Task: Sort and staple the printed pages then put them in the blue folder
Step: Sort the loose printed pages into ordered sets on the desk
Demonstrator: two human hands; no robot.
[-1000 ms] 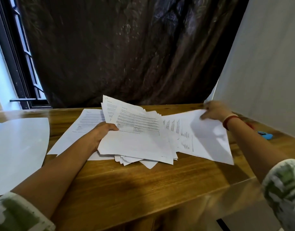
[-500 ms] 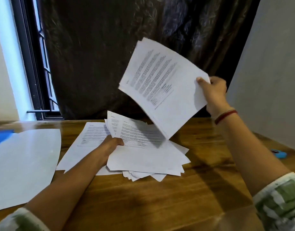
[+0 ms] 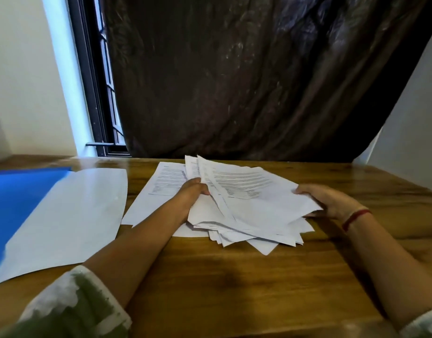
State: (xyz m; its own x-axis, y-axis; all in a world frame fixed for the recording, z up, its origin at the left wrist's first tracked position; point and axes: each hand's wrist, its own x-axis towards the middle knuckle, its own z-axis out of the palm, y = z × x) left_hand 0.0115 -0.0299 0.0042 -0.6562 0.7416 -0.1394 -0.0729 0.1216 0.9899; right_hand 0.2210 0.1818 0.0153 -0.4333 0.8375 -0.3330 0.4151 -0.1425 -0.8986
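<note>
Gripping loose stack of white printed pages (image 3: 254,206): left hand (image 3: 189,198) at left edge, right hand (image 3: 332,203) at right edge; open blue folder (image 3: 17,203) left of left hand.

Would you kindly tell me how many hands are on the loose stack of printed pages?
2. The left hand holds the left edge of the stack, thumb on top; the right hand holds its right edge. None hidden.

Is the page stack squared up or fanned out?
Fanned out: the page stack has staggered edges, with corners poking out at its near side. The left hand and right hand hold its sides.
</note>
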